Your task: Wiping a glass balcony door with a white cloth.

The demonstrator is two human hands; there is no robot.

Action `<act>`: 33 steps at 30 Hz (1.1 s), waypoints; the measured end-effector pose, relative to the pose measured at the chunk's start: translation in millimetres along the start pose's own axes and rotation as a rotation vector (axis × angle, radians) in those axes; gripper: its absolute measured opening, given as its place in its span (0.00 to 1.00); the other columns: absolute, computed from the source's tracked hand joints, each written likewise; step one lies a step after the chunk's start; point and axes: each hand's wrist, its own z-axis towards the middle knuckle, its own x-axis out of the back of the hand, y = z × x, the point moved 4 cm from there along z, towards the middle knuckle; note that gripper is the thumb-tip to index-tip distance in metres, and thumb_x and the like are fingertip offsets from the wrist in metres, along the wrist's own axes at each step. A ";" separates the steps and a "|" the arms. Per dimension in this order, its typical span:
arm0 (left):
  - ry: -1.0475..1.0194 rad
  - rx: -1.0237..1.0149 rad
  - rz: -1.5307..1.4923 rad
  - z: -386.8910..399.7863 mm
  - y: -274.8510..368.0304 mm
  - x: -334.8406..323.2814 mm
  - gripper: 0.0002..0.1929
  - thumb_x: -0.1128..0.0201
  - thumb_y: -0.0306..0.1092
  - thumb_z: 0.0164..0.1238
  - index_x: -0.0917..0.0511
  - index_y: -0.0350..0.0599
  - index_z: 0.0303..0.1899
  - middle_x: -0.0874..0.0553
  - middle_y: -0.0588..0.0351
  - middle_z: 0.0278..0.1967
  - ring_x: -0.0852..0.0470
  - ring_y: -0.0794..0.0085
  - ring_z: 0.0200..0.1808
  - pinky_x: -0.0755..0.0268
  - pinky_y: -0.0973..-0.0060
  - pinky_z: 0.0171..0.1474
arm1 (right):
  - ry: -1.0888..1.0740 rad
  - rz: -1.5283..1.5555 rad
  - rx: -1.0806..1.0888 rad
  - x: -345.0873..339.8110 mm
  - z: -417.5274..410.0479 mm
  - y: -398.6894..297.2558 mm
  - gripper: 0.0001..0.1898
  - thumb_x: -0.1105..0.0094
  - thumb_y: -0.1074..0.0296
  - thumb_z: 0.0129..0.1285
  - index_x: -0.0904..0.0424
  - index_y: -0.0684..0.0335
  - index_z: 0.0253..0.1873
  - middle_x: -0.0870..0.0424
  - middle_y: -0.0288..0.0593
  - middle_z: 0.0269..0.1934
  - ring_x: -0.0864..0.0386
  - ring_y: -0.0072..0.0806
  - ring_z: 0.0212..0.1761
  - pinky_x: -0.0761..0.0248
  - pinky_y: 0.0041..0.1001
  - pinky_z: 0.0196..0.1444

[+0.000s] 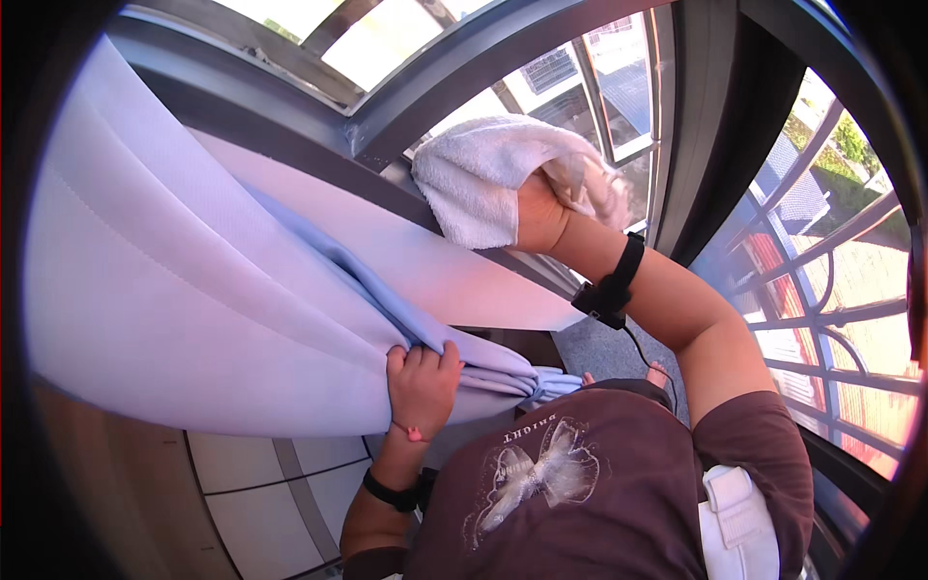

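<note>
My left hand [423, 388] grips the gathered folds of a pale blue-lilac curtain [217, 290], which spreads out to the upper left and is bunched together near my waist. Up at the window, my right hand [542, 210] has a white terry towel [478, 170] draped around it; the towel hides most of the fingers and part of it hangs loose and blurred on the right. The towel lies in front of the window's dark frame and panes. Whether it touches the glass, I cannot tell.
Dark metal window frame [406, 116] runs across the top. Barred windows [812, 290] stand to the right, with a dark vertical post [747, 138] between. A cable [647, 355] hangs from my right wrist strap [616, 286]. Grey floor shows around my feet; pale tiles [246, 493] lie lower left.
</note>
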 end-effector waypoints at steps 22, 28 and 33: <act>0.026 -0.006 -0.092 35.8 -1.1 -9.4 0.16 0.34 0.40 0.57 0.20 0.49 0.46 0.24 0.57 0.29 0.24 0.65 0.33 0.40 0.63 0.51 | 0.212 -0.822 -0.503 -8.0 -191.3 210.0 0.24 0.45 0.56 0.62 0.27 0.60 0.61 0.27 0.52 0.59 0.27 0.51 0.58 0.35 0.48 0.57; 0.062 0.004 -0.060 34.2 -2.6 -14.4 0.15 0.33 0.41 0.56 0.19 0.50 0.45 0.25 0.58 0.27 0.25 0.66 0.33 0.41 0.64 0.50 | 0.022 -0.041 -1.032 13.5 -190.9 121.9 0.26 0.61 0.57 0.75 0.48 0.58 0.73 0.44 0.44 0.71 0.46 0.34 0.72 0.54 0.29 0.73; 0.057 -0.037 -0.014 40.2 0.4 -14.3 0.16 0.33 0.43 0.57 0.20 0.51 0.45 0.26 0.59 0.29 0.26 0.68 0.33 0.40 0.64 0.49 | 0.459 -0.413 -0.655 71.1 -100.1 103.4 0.22 0.44 0.58 0.61 0.24 0.61 0.57 0.23 0.57 0.54 0.31 0.55 0.60 0.54 0.64 0.65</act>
